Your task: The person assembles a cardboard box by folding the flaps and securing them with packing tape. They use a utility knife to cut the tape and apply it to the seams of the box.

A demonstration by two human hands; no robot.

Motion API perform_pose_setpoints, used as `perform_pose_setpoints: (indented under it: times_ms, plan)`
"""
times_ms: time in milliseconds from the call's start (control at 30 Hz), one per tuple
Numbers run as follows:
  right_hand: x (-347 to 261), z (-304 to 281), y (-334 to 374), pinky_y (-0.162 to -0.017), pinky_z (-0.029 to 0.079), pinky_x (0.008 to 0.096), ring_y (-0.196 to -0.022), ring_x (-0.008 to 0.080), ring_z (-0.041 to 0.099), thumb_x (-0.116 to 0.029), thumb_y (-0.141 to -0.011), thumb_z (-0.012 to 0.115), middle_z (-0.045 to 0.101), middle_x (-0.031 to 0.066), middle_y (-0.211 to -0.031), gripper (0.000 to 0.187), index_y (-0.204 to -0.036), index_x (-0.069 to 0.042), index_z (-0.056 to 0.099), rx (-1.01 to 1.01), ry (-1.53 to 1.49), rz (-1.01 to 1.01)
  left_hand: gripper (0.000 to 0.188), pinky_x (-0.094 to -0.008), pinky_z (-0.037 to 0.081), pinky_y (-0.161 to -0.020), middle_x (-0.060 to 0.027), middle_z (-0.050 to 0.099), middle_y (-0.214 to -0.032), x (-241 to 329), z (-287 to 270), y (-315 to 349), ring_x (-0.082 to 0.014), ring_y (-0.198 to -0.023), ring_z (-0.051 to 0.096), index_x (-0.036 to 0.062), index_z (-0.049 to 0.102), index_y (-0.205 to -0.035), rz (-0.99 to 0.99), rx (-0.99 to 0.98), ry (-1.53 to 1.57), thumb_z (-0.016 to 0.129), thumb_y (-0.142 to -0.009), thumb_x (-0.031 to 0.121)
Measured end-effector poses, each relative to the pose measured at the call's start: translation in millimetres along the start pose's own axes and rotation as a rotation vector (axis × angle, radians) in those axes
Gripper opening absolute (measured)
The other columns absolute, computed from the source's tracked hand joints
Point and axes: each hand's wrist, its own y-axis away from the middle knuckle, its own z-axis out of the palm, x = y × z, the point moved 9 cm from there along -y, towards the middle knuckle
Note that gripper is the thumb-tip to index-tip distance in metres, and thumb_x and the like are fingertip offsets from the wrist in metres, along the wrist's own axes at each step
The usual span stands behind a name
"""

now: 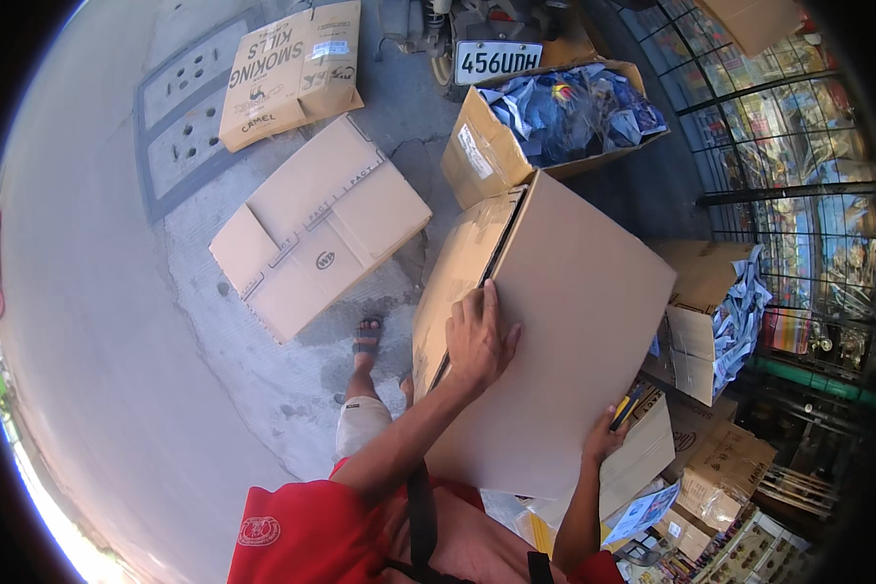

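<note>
Pavement [107, 321] half-hidden by carton [574, 331], loose left hand [481, 343] atop, yellow cutter [626, 408] in right hand [603, 440]

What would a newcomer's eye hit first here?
Probably the big cardboard box tilted mid-picture, with the left hand on its near-left edge and the right hand at its lower right, holding a yellow-and-dark tool. Then the open box at upper right, stuffed with crumpled blue paper, and the bright red sleeve at the bottom.
</note>
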Motion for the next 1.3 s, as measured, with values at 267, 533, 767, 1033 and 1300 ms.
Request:
perform_pose_setpoints:
  times_ms: [267,533,767,1033,1300]
  plan:
    - [-28.8,1.7,0.5,-0.067,0.051,0.0488,-0.078,0.0417,0.067,-0.052,-0.095,0.065,0.067,0.0230,-0.084,0.056,-0.108,0.002,0.064,0.073,0.184,-0.184,0.083,-0.0466,0.042,-0.091,-0.0192,0.047,-0.134,-9.6,13.4,0.0,-0.0365,-0.114,0.048,-0.0006,0.036,-0.152,-0.026,-0.021,0.034,0.073,-0.087,0.035]
    - [-46.5,12.0,-43.6,-0.066,0.049,0.0447,-0.066,0.0322,0.059,-0.043,-0.091,0.072,0.061,0.0127,-0.072,0.045,-0.094,0.000,0.061,-0.199,0.215,-0.254,0.081,-0.0513,0.039,-0.100,-0.0219,0.039,-0.148,-25.1,20.6,1.6,-0.0402,-0.134,0.040,0.0011,0.036,-0.153,-0.152,-0.101,0.165,0.071,-0.087,0.032]
    - [-91.3,13.4,-71.5,-0.064,0.049,0.0437,-0.066,0.0272,0.060,-0.036,-0.088,0.076,0.061,0.0102,-0.072,0.038,-0.087,-0.002,0.060,-0.414,0.553,-0.252,0.085,-0.0675,0.027,-0.108,-0.0211,0.019,-0.165,26.1,36.6,-20.0,-0.0446,-0.151,0.017,0.0190,0.040,-0.155,0.152,-0.150,-0.190,0.074,-0.081,0.044]
    - [-329.8,51.1,-53.3,-0.087,0.053,0.0447,-0.100,0.0343,0.066,-0.025,-0.096,0.068,0.066,0.0187,-0.106,0.045,-0.133,-0.003,0.059,-0.449,0.151,-0.918,0.100,-0.0656,0.024,-0.110,-0.0166,0.015,-0.168,18.7,47.8,-25.6,-0.0416,-0.154,0.009,0.0239,0.037,-0.157,0.093,-0.265,-0.210,0.066,-0.077,0.074]
    - [-454.5,135.1,-36.0,-0.077,0.054,0.0486,-0.093,0.0410,0.067,-0.019,-0.094,0.061,0.069,0.0191,-0.104,0.025,-0.113,-0.003,0.065,-0.629,0.163,-1.242,0.098,-0.0646,0.024,-0.110,-0.0175,0.017,-0.168,21.4,44.5,-26.2,-0.0411,-0.153,0.013,0.0231,0.041,-0.155,0.073,-0.205,-0.208,0.071,-0.075,0.070]
